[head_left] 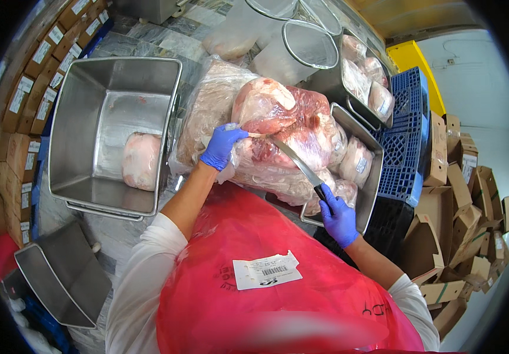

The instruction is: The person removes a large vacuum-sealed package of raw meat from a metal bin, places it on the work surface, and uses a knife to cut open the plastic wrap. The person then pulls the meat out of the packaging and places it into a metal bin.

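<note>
In my right hand (339, 220), gloved in blue, is the dark handle of a knife (299, 161). Its long blade points up and left, with the tip at a large raw cut of meat (313, 138), red with pale fat. My left hand (223, 147), also in a blue glove, pinches the meat's left edge near a pale strip by the knife tip. Clear plastic wrap (207, 97) lies under and around the meat. A rounder, fat-covered piece (263, 106) rests against its far left side.
A deep steel bin (77, 127) at left holds one pale meat piece (142, 161). Steel tubs (377, 194) at right hold wrapped meat. Beyond stand hoops with clear bags (310, 44). Blue pallets (404, 138) and discarded cardboard boxes (437, 236) fill the right; stacked cartons (36, 76) line the left.
</note>
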A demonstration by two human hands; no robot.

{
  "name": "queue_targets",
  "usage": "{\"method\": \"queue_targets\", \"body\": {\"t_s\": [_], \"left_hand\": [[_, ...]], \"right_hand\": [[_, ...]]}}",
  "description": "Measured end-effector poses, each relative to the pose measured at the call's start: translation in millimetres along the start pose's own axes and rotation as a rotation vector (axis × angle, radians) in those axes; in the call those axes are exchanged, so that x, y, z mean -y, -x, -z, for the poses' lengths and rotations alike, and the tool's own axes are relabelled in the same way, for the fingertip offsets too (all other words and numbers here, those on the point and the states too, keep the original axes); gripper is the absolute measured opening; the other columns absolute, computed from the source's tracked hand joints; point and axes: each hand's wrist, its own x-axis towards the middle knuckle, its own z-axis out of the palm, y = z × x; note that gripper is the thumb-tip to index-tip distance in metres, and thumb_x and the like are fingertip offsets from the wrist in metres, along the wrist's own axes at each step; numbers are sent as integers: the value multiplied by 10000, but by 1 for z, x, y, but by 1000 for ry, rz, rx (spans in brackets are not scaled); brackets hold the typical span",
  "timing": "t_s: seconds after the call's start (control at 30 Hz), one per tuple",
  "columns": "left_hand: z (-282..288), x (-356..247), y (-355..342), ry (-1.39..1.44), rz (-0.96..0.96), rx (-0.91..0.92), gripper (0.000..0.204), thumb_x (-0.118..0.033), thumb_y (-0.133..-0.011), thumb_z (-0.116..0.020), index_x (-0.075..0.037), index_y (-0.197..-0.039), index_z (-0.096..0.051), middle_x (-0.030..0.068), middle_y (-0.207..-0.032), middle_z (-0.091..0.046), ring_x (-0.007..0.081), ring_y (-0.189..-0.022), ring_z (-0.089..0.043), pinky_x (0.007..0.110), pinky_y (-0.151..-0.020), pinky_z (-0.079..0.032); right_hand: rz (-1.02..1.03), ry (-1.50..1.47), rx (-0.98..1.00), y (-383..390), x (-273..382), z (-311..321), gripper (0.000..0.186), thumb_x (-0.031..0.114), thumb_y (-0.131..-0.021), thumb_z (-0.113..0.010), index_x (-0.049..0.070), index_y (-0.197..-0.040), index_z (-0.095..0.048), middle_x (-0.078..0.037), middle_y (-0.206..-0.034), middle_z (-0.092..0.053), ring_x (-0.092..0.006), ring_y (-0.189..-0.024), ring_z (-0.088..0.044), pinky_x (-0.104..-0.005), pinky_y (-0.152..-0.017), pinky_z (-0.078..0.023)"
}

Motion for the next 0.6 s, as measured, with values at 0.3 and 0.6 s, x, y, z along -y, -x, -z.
{"method": "queue_targets", "body": {"t_s": [0.3, 0.6], "left_hand": [[11, 4, -9, 183, 196, -108, 85, -64, -791, -674, -103, -762, -604, -12, -669, -538, 124, -555, -537, 279, -520, -453], [-6, -19, -14, -411, -19, 3, 322, -375, -842, -740, -57, -882, -710, 61, -740, -661, 175, -636, -627, 323, -600, -506]], "right_hand": [[84, -72, -207, 19, -35, -87, 549, 234, -908, -686, 212, -1431, -520, -126, -718, -582, -302, -569, -607, -428, -515, -498], [35, 20, -64, 11, -13, 10, 483, 320, -917, -667, 265, -1388, -574, -172, -748, -639, -356, -629, -642, -461, -592, -518]]}}
